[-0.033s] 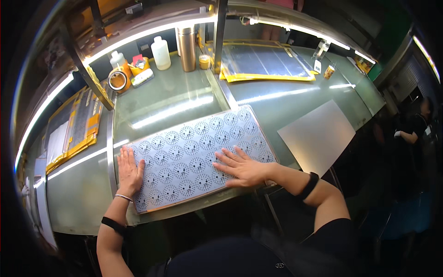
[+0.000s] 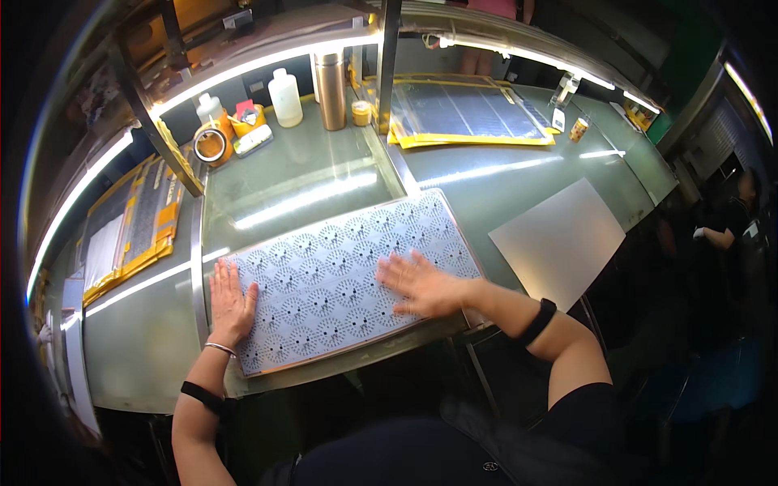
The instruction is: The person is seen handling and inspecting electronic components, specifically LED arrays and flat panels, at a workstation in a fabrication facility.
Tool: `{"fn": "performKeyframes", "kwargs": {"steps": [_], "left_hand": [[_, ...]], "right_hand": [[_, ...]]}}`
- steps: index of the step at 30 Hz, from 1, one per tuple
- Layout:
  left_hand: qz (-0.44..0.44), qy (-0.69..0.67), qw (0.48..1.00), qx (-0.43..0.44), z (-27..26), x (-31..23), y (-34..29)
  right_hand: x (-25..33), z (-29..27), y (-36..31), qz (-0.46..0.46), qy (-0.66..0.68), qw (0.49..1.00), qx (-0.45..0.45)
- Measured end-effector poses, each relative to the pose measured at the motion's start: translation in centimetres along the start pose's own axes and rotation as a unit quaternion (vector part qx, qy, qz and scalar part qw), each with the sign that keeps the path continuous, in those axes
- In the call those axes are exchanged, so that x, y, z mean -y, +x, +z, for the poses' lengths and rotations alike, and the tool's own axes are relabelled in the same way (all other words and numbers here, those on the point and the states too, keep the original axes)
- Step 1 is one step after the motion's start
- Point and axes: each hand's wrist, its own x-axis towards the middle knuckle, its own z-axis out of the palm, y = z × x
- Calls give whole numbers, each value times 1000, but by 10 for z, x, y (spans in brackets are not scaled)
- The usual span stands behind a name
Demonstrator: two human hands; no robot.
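A white rectangular panel [image 2: 320, 312] printed with rows of round, dark radial patterns lies at a slant on the greenish worktable [image 2: 308, 174]. My left hand [image 2: 232, 304] rests flat along its left edge, fingers stretched out and close together. Over the right half of the panel is my right hand [image 2: 425, 285], fingers spread and slightly smeared by motion; whether it touches the surface I cannot tell. Neither hand grips anything. Right of the panel lies a plain silvery sheet [image 2: 559, 243], its near corner reaching the table's front edge.
At the back stand a white plastic bottle [image 2: 285, 99], a copper-coloured flask [image 2: 331, 93], a tape roll [image 2: 211, 146] and a small jar [image 2: 361, 113]. Yellow-taped framed panels lie at the back right [image 2: 462, 113] and far left [image 2: 134, 219]. A metal post [image 2: 388, 69] rises behind. Another person [image 2: 729, 227] stands far right.
My right hand has shifted slightly over the panel and is now blurred. My left hand keeps its place on the left edge. The whole view has shifted slightly.
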Motion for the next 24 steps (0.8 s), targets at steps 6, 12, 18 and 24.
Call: {"fn": "performKeyframes", "kwargs": {"steps": [6,12,18,24], "left_hand": [[-13,-43,999,4,-4,9,-3],[-59,-209,976,29,10,36,6],[28,-132,982,-128,-56,9,-109],[41,-101,993,-42,-78,-31,-194]], "right_hand": [[-79,-6,28,222,-18,968,-115],[-38,-40,27,252,-99,960,-73],[12,-10,-72,160,34,947,-275],[26,31,-93,249,78,952,-161]]}}
